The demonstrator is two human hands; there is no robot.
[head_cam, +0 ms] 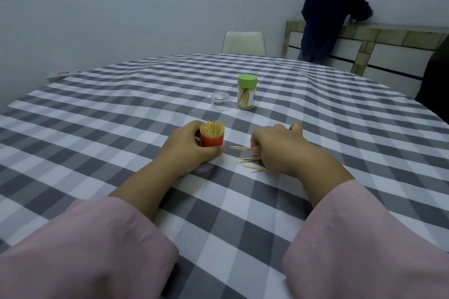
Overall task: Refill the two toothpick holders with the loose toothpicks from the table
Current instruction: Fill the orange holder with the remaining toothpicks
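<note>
An open red toothpick holder point(211, 141), packed with upright toothpicks, stands on the checked tablecloth point(121, 116); my left hand point(187, 150) grips it from the left. My right hand point(277, 150) lies beside it, fingers curled over several loose toothpicks point(250, 161) on the cloth, pinching some of them. Farther back stands a clear holder with a green lid point(246, 92), filled with toothpicks and closed. A clear plastic cap point(220, 99) sits just left of it.
A white chair point(243, 42) stands at the table's far side. At the back right a person in dark clothes point(332, 12) leans on a tiled counter point(388, 41). A white strip with pink marks point(63, 74) lies at the far left edge.
</note>
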